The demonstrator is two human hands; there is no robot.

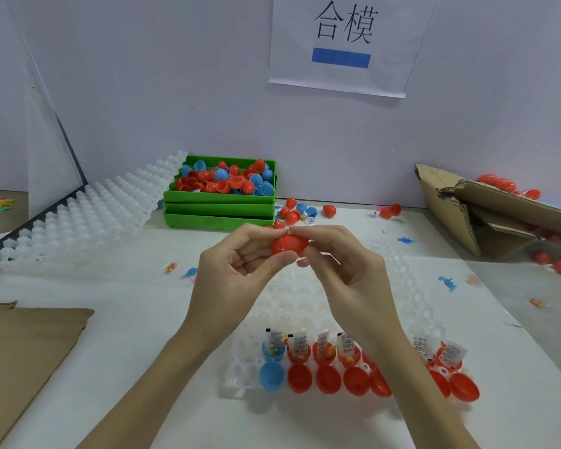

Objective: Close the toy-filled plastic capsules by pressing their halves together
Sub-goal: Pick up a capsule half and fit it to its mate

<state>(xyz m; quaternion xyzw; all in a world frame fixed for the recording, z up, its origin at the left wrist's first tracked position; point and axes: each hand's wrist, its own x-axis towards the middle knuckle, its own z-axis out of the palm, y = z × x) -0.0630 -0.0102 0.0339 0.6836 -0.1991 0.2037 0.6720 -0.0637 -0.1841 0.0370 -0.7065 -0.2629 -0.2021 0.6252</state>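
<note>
A red capsule (pixel 289 244) is held above the table, its two halves together with a seam showing. My left hand (pixel 240 264) pinches its left half between thumb and fingers. My right hand (pixel 337 260) pinches its right half. Below them lies a white holder tray (pixel 240 371) whose near rows carry open capsules: one blue capsule (pixel 272 361) at the left and several red open capsules (pixel 327 367), each with a toy and a folded paper slip standing in one half.
Stacked green bins (pixel 217 209) full of red and blue capsule halves stand at the back. White trays (pixel 88 215) lean at the left. A torn cardboard box (pixel 486 215) with red capsules lies at the right, flat cardboard (pixel 26 345) near left. Loose capsules (pixel 329 210) and small dinosaur toys (pixel 447 281) dot the table.
</note>
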